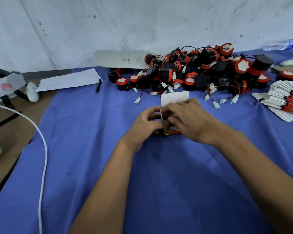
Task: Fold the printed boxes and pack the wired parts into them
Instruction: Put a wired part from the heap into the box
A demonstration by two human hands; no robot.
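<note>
A small red printed box (172, 132) stands on the blue cloth at the centre, its white lid flap (174, 97) sticking up behind my fingers. My left hand (145, 125) grips the box's left side, fingers curled round a white side flap. My right hand (191, 121) covers the top of the box, fingers curled over it and pinching the flaps. Most of the box is hidden by both hands. A heap of black-and-red wired parts (201, 71) with white plugs lies behind. A fanned stack of flat printed boxes (287, 100) lies at the right.
A white card marked 46 (123, 59) leans on the wall. A paper sheet (69, 80) and black pen (98, 85) lie at the left, beside a white headset (8, 85). A white cable (43, 157) crosses the cloth's left edge. A plastic bottle (279, 44) lies far right.
</note>
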